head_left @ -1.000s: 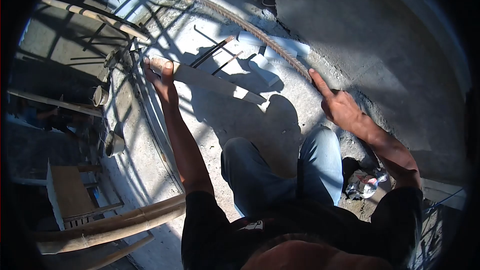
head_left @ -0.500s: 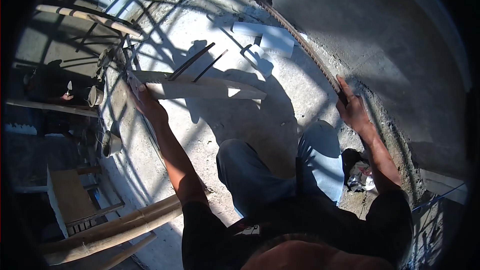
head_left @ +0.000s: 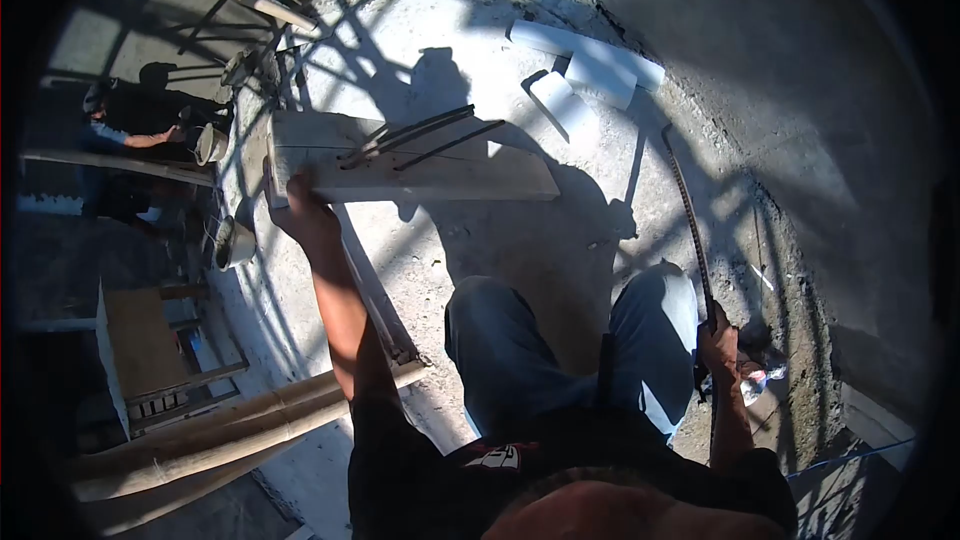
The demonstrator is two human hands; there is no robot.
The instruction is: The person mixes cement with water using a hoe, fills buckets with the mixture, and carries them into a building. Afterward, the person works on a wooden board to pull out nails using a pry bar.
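Note:
My left hand [head_left: 308, 218] is closed on the left end of a wooden board [head_left: 480, 175], holding it out above the floor. Several dark metal rods [head_left: 440, 122] stick out of the board's face, slanting up to the right. Low beside my right knee, my right hand [head_left: 718, 345] is wrapped round a ribbed steel bar [head_left: 688, 210]. The bar points away from me and bends slightly at its far tip. The bar's lower end is hard to make out along my forearm.
Bamboo poles [head_left: 250, 420] cross at lower left. White pieces [head_left: 600, 75] lie on the concrete floor ahead. A grey wall [head_left: 780, 60] rises at right, with a crumpled wrapper [head_left: 755, 385] near its base. Buckets [head_left: 235, 243] stand at the left edge, near another person [head_left: 115, 135].
My right hand has drawn the steel bar back toward my knee, away from the wall. The board in my left hand has tilted, showing more of its broad face.

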